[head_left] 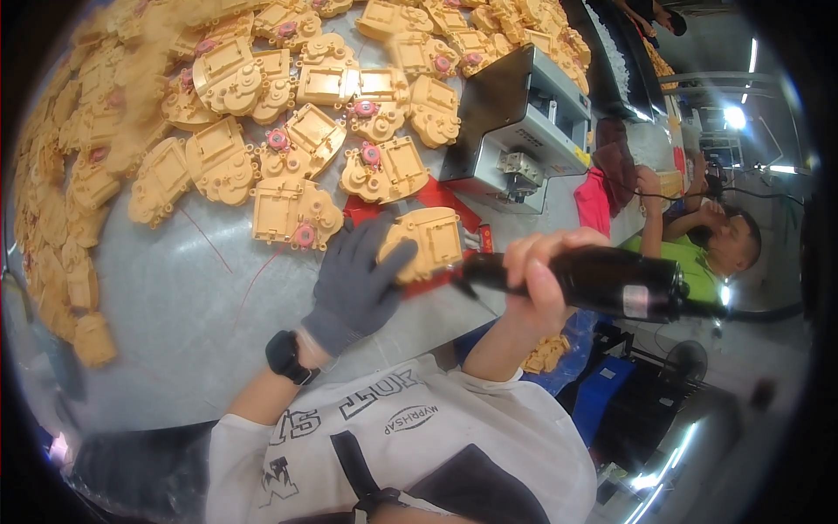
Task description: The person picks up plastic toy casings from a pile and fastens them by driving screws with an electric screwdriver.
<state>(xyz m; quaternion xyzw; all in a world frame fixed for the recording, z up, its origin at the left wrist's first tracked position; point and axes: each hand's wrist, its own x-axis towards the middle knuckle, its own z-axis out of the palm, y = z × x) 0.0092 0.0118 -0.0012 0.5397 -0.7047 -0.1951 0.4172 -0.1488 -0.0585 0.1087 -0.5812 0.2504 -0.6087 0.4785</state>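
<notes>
My left hand (356,284), in a grey glove, grips a yellow plastic housing (429,242) by its left side, thumb across the front. Beneath and around that housing shows a red fixture (463,210) on the table. My bare right hand (543,275) is wrapped round a black electric screwdriver (615,281), held nearly level, its tip pointing left at the housing's lower right edge. Whether the tip touches a screw is too small to tell. A black cable runs from the tool's back end toward the right.
Many yellow housings (223,162), several with pink-red round parts, cover the grey metal table (209,314) at the back and left. A black and silver screw feeder (515,131) stands behind my right hand. A person in a bright green shirt (690,249) works at the far right.
</notes>
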